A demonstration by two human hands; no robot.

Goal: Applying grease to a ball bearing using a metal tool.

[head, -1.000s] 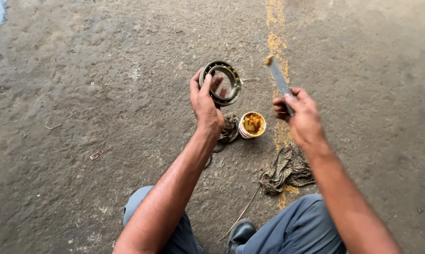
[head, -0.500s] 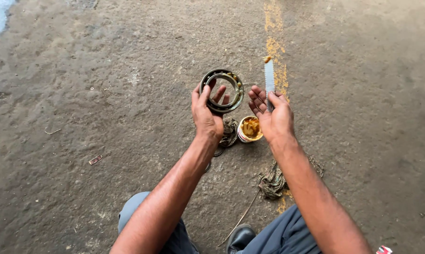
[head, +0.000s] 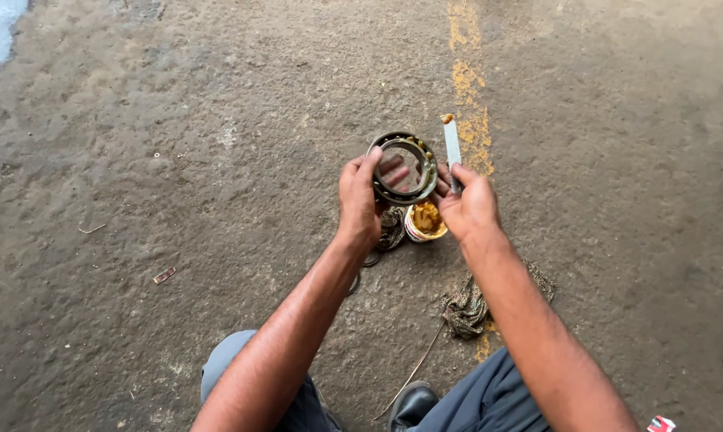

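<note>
Nearest, at the lower right corner behind the right arm, a small red and white packet (head: pixel 660 424) peeks into view. A dirty rag (head: pixel 467 308) lies just below the right wrist. Between the two hands sits a small round tub (head: pixel 423 222) of yellow-brown grease. The left hand (head: pixel 359 200) grips a metal bearing ring (head: pixel 404 167), fingers through its centre. The right hand (head: pixel 467 206) pinches a flat blade (head: pixel 452 147), its greasy tip pointing away, just right of the ring.

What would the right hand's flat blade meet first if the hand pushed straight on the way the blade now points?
The right hand holds a flat blade pointing up and away. Beyond its smeared tip lies only the concrete floor with its yellow painted line; the way looks free, though depth is unclear. The bearing ring stays beside it.
</note>
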